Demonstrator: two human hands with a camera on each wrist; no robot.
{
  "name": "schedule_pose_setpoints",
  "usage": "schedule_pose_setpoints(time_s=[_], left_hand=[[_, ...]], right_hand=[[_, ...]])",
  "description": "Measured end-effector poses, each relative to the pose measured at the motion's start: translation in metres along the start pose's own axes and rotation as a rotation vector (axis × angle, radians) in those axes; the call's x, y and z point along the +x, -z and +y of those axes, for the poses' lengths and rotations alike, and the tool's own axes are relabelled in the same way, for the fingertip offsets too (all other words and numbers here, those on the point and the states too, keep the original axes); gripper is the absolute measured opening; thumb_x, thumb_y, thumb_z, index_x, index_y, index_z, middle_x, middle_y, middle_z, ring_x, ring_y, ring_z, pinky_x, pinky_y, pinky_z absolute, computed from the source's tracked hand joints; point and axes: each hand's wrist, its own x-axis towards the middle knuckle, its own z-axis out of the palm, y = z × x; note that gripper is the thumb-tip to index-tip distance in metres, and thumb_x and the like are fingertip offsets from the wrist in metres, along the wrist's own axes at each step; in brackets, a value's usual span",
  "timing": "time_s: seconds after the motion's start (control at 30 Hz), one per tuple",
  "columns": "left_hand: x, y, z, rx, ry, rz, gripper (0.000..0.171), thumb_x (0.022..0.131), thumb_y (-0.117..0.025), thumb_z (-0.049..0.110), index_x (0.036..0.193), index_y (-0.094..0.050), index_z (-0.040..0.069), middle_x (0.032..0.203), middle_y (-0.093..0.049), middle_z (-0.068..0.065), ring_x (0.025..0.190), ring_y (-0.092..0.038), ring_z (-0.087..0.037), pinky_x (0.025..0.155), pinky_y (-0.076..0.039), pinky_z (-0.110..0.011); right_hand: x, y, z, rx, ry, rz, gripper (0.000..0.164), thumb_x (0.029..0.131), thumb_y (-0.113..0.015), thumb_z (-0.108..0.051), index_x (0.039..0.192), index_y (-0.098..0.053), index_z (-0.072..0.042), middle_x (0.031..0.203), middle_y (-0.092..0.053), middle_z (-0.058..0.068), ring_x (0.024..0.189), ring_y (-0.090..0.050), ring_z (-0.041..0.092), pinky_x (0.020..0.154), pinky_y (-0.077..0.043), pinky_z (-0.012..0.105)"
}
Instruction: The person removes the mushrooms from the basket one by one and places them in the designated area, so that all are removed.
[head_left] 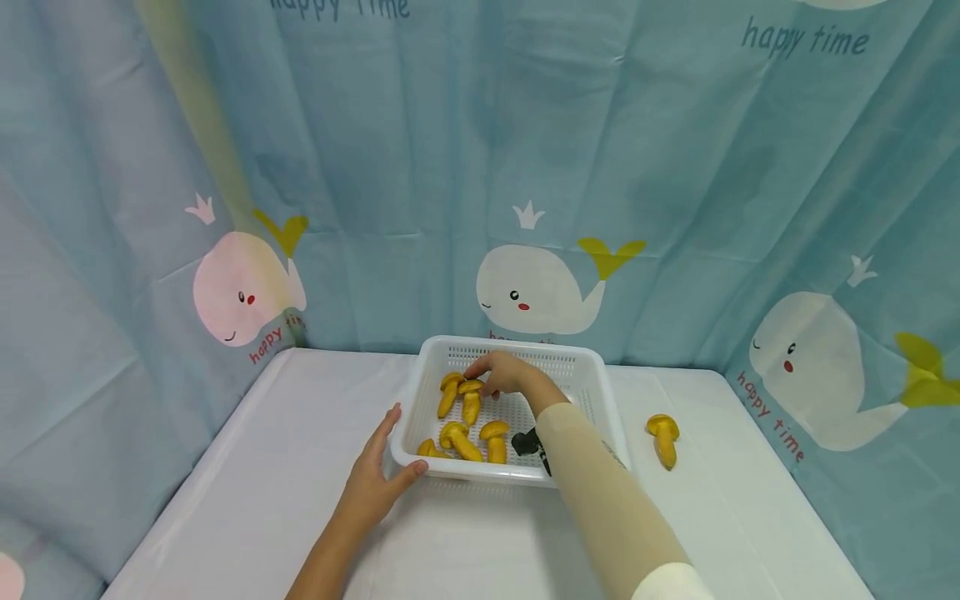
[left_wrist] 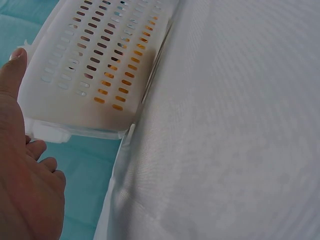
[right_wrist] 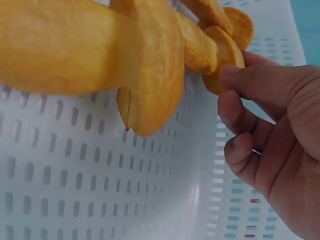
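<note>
A white perforated plastic basket (head_left: 517, 472) stands on the table with several yellow mushrooms in it. Reaching inside, my right hand (head_left: 504, 372) pinches the cap of one mushroom (head_left: 471, 408) near the back left. In the right wrist view, thumb and fingers meet at this mushroom's cap (right_wrist: 223, 62), and a larger mushroom (right_wrist: 75, 47) lies closer to the camera. My left hand (head_left: 377, 479) spreads around the basket's front left corner, its fingers extended along the side and its thumb at the front rim. The left wrist view shows the thumb (left_wrist: 12, 75) against the basket's edge.
A single yellow mushroom (head_left: 663, 440) lies on the table right of the basket. The white-covered table (head_left: 285, 500) ends at a blue curtain (head_left: 420, 167) printed with whales, behind and on both sides. A black object (head_left: 527, 442) shows beside the right sleeve.
</note>
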Motion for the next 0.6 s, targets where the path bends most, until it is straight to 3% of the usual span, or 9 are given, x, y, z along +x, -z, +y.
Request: schedule_pose_setpoints(time_s=[0.33,0.6], left_hand=[[-0.0015,0.0013,0.0026,-0.009,0.023,-0.002,0.096,0.087,-0.079,0.052,0.163,-0.021,0.041,0.170,-0.023,0.002,0.156,-0.024,-0.035,0.116,-0.024,-0.073],[-0.0004,0.0006,0.0030,-0.009,0.035,-0.011,0.097,0.087,-0.078,0.054,0.163,-0.020,0.039,0.171,-0.022,0.000,0.156,-0.023,-0.036,0.114,-0.024,-0.074]], right_hand=[[-0.0033,-0.0022,-0.0085,0.035,-0.067,-0.005,0.045,0.092,-0.073,0.002,0.134,-0.069,-0.014,0.137,-0.066,0.007,0.092,-0.065,0.022,0.083,-0.060,0.036],[-0.0043,-0.0025,-0.0059,0.027,-0.052,0.013,0.038,0.091,-0.074,0.001,0.127,-0.071,-0.009,0.132,-0.068,0.009,0.084,-0.060,0.018,0.067,-0.056,0.026]])
